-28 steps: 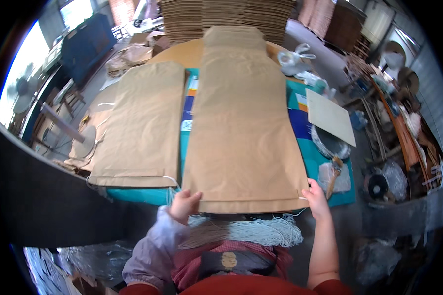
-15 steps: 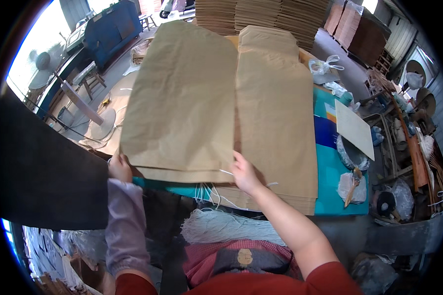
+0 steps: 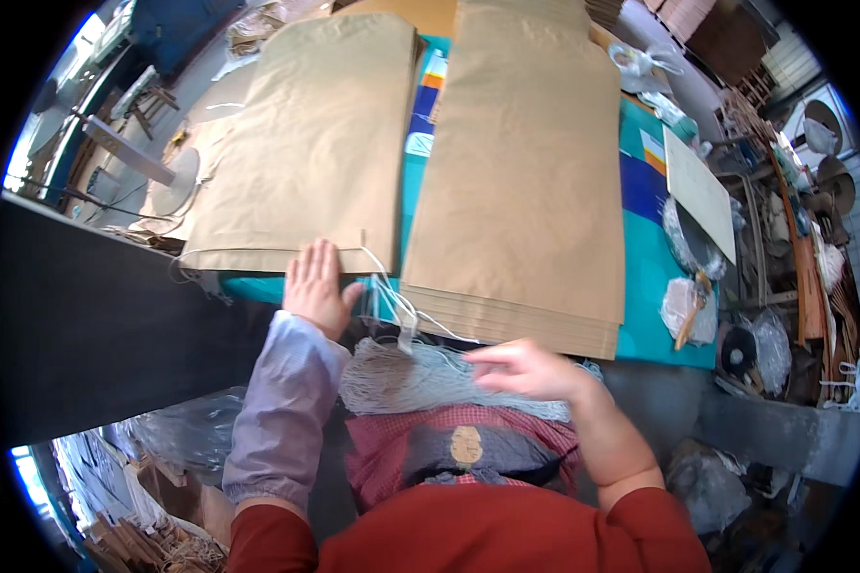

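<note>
On the left stack of brown paper bags (image 3: 306, 143), my left hand (image 3: 320, 291) lies flat with fingers stretched over the folded lower edge. A lilac sleeve cover (image 3: 282, 401) is on that forearm. White cords (image 3: 392, 296) stick out at the stack's lower right corner, beside this hand. My right hand (image 3: 526, 370) hovers over a thick bundle of pale string (image 3: 411, 377) at my lap, its fingers pointing left and slightly blurred. They look apart, and nothing shows in them. A second stack of brown paper bags (image 3: 526, 172) lies to the right, its lower edges fanned.
Both stacks rest on a teal and blue covered table (image 3: 645, 315). At its right side are a pale flat board (image 3: 698, 191), a plastic-wrapped ring (image 3: 683, 239) and a brush (image 3: 690, 320). A fan stand (image 3: 172, 181) is at the left; a dark panel (image 3: 115, 325) borders my left arm.
The upper bag, held by both hands before, now lies on the left stack. My left hand has moved right and flattened on it; my right hand has let go and come down toward the string bundle.
</note>
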{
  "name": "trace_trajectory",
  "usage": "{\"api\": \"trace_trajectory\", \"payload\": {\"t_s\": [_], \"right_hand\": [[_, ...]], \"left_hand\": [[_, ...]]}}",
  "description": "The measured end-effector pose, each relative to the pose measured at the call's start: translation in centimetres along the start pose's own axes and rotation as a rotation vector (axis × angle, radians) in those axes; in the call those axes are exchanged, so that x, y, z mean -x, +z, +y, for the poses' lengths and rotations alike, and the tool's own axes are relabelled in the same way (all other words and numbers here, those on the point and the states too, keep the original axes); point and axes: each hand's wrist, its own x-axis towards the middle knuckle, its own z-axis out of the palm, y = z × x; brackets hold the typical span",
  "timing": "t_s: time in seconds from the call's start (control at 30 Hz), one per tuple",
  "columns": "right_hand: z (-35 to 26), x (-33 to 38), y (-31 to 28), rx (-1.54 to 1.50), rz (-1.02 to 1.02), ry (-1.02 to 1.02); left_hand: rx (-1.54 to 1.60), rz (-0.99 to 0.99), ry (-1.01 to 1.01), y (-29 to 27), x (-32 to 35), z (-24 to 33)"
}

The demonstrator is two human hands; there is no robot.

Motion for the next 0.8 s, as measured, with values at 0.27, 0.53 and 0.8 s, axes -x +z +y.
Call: {"api": "trace_trajectory", "payload": {"t_s": [0.27,0.53,0.8], "right_hand": [[6.8,21.8,-14.8,1.265,1.037,0.64],[8.4,23.4,-18.0,1.16,1.277,-0.049],[12.2,19.7,-31.5,0.178,1.736,0.094]], "left_hand": [[0.512,0.0,0.187,-1.8,-3.0,8.1],[0.568,0.038,-0.006,5.8,-7.0,7.3],[0.623,-0.037,0.017,4.2,-6.3,8.9]]}}
